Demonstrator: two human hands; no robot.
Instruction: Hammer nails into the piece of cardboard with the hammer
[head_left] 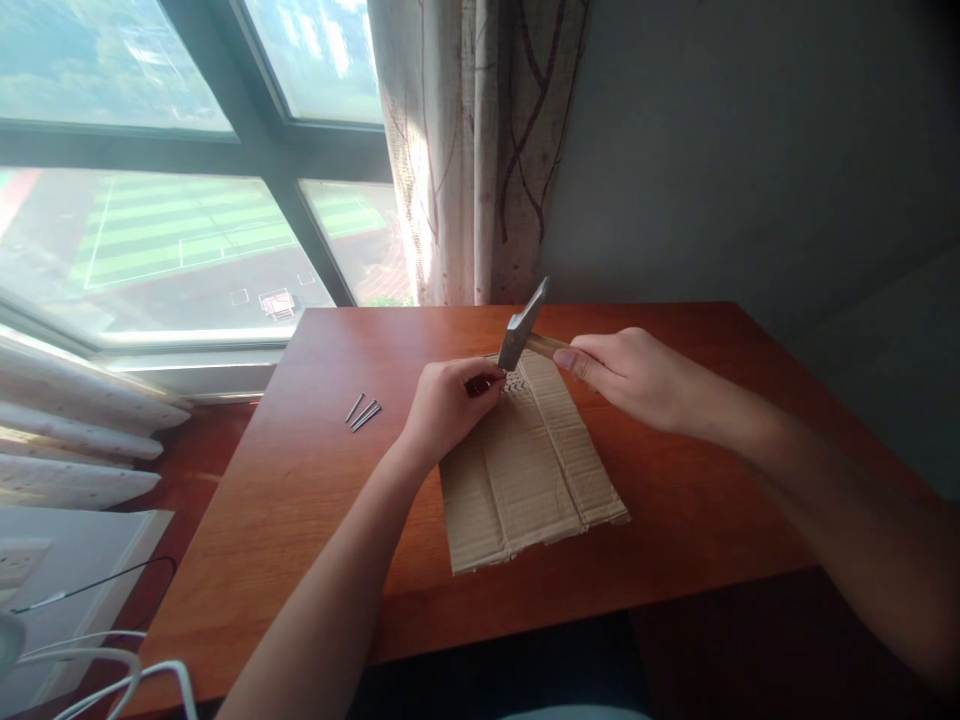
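Note:
My right hand [619,372] is wrapped round the wooden handle of a hammer [523,330]. Its grey metal head is tilted, the lower end right at the fingertips of my left hand [454,398]. Thumb and fingers of that left hand are pinched together over the far part of a piece of corrugated cardboard [517,480]; whatever they hold is hidden behind the fingers and the hammer head. A small patch of dark dots [516,381] shows on the cardboard beside the pinch. Left of my left hand, several metal nails [365,414] lie loose on the table.
The reddish-brown wooden table [300,520] carries all of this. Behind it hangs a patterned curtain [465,150], with a window [172,230] at left and a grey wall [735,160] at right. White cables [127,655] loop near the table's front left corner.

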